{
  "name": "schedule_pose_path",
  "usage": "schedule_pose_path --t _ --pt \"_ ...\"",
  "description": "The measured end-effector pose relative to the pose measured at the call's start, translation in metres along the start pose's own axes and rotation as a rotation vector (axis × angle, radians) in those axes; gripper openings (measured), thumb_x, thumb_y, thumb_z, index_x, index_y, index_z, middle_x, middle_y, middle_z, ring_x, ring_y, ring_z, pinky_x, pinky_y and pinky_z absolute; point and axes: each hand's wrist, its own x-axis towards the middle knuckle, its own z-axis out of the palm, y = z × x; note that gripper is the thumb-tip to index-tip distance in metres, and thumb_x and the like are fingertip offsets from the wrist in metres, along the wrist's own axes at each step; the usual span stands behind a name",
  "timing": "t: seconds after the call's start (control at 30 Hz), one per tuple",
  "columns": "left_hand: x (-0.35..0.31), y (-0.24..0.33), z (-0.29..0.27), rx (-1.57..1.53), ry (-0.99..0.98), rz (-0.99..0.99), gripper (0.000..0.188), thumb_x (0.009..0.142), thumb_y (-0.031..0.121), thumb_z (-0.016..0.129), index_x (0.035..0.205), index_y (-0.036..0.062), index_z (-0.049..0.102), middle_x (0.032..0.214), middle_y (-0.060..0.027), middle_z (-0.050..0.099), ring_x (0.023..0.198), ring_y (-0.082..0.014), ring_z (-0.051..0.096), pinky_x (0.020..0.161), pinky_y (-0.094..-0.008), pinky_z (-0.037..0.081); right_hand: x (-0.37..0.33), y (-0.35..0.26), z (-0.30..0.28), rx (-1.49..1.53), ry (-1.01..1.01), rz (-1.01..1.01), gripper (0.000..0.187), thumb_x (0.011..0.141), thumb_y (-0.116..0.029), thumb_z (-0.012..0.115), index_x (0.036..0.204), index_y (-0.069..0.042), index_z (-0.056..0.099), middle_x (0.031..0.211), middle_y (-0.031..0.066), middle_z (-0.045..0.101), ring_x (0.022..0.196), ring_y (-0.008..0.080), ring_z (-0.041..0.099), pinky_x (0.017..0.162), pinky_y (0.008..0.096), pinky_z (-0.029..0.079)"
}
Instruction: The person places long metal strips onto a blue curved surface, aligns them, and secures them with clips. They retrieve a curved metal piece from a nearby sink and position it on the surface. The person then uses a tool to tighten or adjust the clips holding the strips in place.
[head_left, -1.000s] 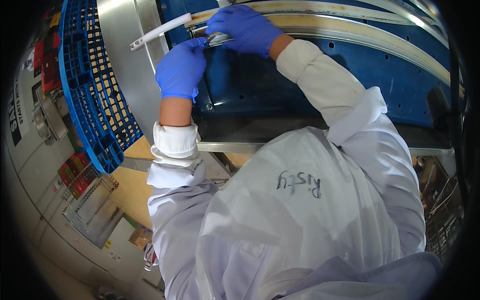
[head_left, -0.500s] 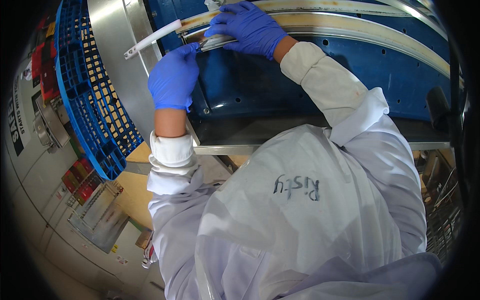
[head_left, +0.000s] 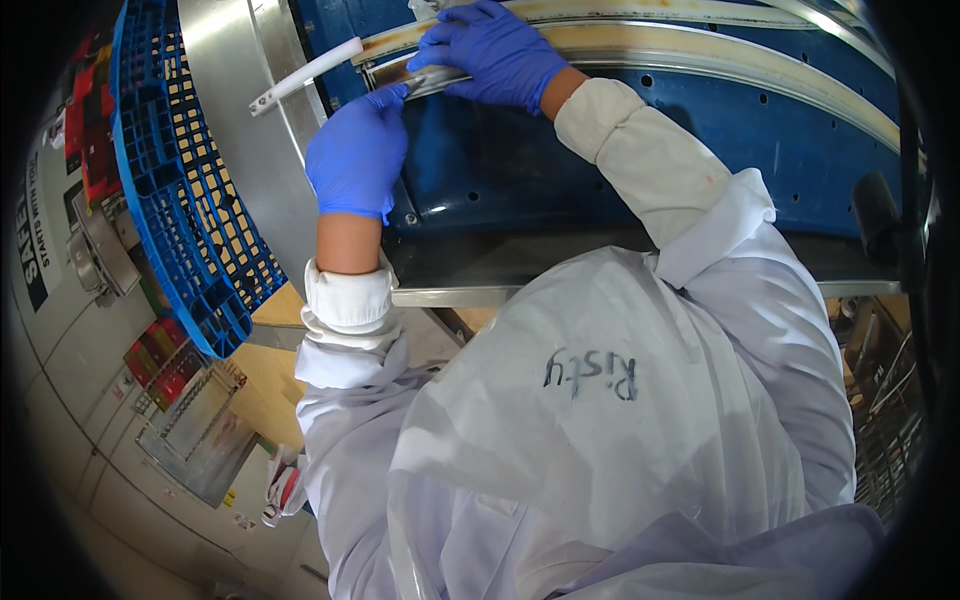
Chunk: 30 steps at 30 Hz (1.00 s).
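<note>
My left hand point(head_left: 355, 155), in a blue glove, is closed with its fingertips pinched at the near end of a long pale curved rail point(head_left: 690, 50). A small shiny metal piece point(head_left: 432, 78) shows just beyond those fingertips; its kind is unclear. My right hand point(head_left: 495, 58), also blue-gloved, grips the end of the rail, fingers over the top and thumb along its near side. A second pale rail point(head_left: 620, 12) with brown stains runs behind it. At that rail's left end a white rod point(head_left: 305, 76) sticks out over the metal edge.
Under the rails lies a blue panel point(head_left: 540, 190) with small holes. A steel plate point(head_left: 225, 60) and a blue plastic lattice point(head_left: 165, 150) stand at the left. A dark cylindrical part point(head_left: 876, 215) is at the right. Crumpled clear plastic point(head_left: 427, 8) sits behind my right hand.
My left hand has shifted slightly right along the rail, closer to my right hand. The right hand has stayed almost in place on the rail.
</note>
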Motion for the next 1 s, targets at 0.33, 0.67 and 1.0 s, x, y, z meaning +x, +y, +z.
schedule_pose_path --t 0.33,0.67,1.0 --pt "0.005 -0.001 0.010 -0.033 0.027 0.004 0.025 0.092 0.033 0.054 0.109 0.0305 0.072 0.093 -0.0118 0.071 0.087 -0.0326 0.068 0.076 -0.0404 0.053 0.000 -0.003 0.000 -0.004 0.034 -0.020 0.033 0.082 -0.039 0.067 0.115 -0.034 0.064 0.122 -0.0051 0.057 0.124 0.0191 0.048 0.109 0.0411 0.032" --pt "0.004 0.004 0.005 -0.030 0.033 0.005 0.025 0.092 0.032 0.054 0.109 0.0302 0.072 0.093 -0.0116 0.071 0.086 -0.0324 0.068 0.077 -0.0410 0.053 -0.001 -0.002 -0.001 -0.015 0.053 -0.027 0.034 0.080 -0.034 0.069 0.114 -0.035 0.063 0.118 -0.0043 0.056 0.119 0.0179 0.049 0.107 0.0398 0.033" --pt "0.002 0.005 0.007 -0.027 0.038 0.024 0.025 0.091 0.035 0.055 0.107 0.0295 0.073 0.092 -0.0120 0.071 0.086 -0.0325 0.068 0.076 -0.0416 0.054 -0.001 0.002 0.001 -0.006 0.049 -0.025 0.038 0.078 -0.034 0.072 0.115 -0.034 0.062 0.120 -0.0048 0.056 0.121 0.0190 0.049 0.108 0.0411 0.034"
